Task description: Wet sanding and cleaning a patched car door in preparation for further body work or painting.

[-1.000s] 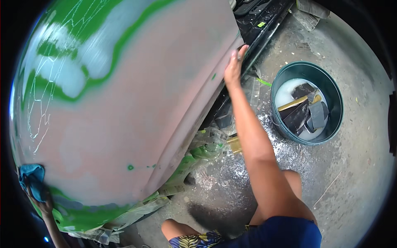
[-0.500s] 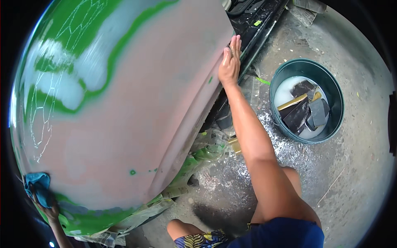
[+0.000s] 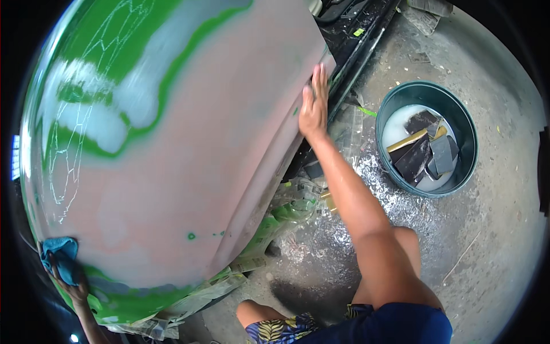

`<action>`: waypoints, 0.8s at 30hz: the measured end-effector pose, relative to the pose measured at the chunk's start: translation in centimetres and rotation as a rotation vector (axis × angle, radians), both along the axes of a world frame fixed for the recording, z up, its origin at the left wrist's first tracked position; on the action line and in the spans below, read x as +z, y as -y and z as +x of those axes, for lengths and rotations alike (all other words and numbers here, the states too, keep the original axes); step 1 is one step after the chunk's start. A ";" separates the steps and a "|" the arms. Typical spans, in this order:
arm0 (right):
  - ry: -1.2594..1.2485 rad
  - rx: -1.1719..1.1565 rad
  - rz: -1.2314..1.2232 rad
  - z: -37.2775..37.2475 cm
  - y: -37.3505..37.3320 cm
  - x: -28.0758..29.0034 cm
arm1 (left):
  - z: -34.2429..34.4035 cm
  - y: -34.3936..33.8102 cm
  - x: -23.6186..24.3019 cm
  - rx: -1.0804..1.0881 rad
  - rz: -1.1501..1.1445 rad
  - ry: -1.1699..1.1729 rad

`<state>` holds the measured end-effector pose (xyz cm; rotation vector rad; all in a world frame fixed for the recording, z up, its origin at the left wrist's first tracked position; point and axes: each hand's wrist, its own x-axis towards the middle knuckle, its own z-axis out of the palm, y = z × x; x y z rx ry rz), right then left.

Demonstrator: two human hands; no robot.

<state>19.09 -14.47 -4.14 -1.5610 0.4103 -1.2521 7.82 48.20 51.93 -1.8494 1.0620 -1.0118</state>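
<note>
A large car door or body panel (image 3: 217, 143) fills the left half, sanded to dull pinkish-grey with green and pale patches. At its lower left edge, my left hand (image 3: 74, 286) holds a blue cloth (image 3: 62, 258) against the surface. The fingers are partly hidden by the cloth. My right hand (image 3: 314, 112) lies flat along the panel's raised right-hand edge, fingers stretched out and pointing away, with nothing visible in it.
A dark green bucket (image 3: 470, 123) of cloudy water stands on the concrete floor (image 3: 498, 229) at right, holding several dark sanding pads and a yellowish strip. Masking paper (image 3: 229, 281) hangs along the panel's near edge. A black sill (image 3: 349, 63) runs beyond the right hand.
My right hand has slid nearer along the panel's edge, slightly left. The left hand stays at the lower left corner with the cloth. The whole view has shifted slightly.
</note>
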 end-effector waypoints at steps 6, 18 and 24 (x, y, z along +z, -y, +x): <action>0.083 -0.090 0.048 2.2 4.9 0.4 | 0.5 -0.6 -0.4 0.005 -0.051 -0.014; 0.066 -0.075 0.113 1.4 1.8 -0.1 | 0.3 -0.5 0.0 0.028 0.069 -0.001; 0.039 -0.118 0.119 2.9 6.0 1.8 | 0.2 -1.7 1.1 0.013 -0.087 -0.032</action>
